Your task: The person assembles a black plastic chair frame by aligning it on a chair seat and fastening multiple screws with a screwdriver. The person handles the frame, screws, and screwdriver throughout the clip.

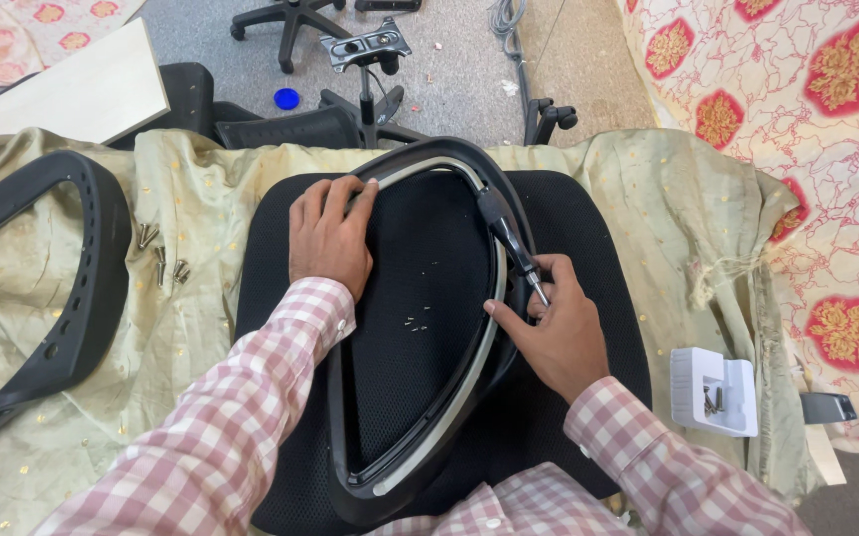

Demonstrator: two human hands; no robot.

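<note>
A black mesh chair back (420, 298) with a black frame and a pale inner strip lies on a black seat cushion (588, 248). My left hand (328, 236) presses flat on the frame's upper left rim. My right hand (554, 333) grips a screwdriver (509, 238) with a black handle, its shaft set against the frame's right edge. A few small screws (416, 321) lie loose on the mesh.
A curved black plastic chair part (72, 298) lies at the left on the pale green cloth (201, 199), with several bolts (161, 256) beside it. A white box (713, 392) holding screws sits at the right. A chair base (370, 60) stands on the floor beyond.
</note>
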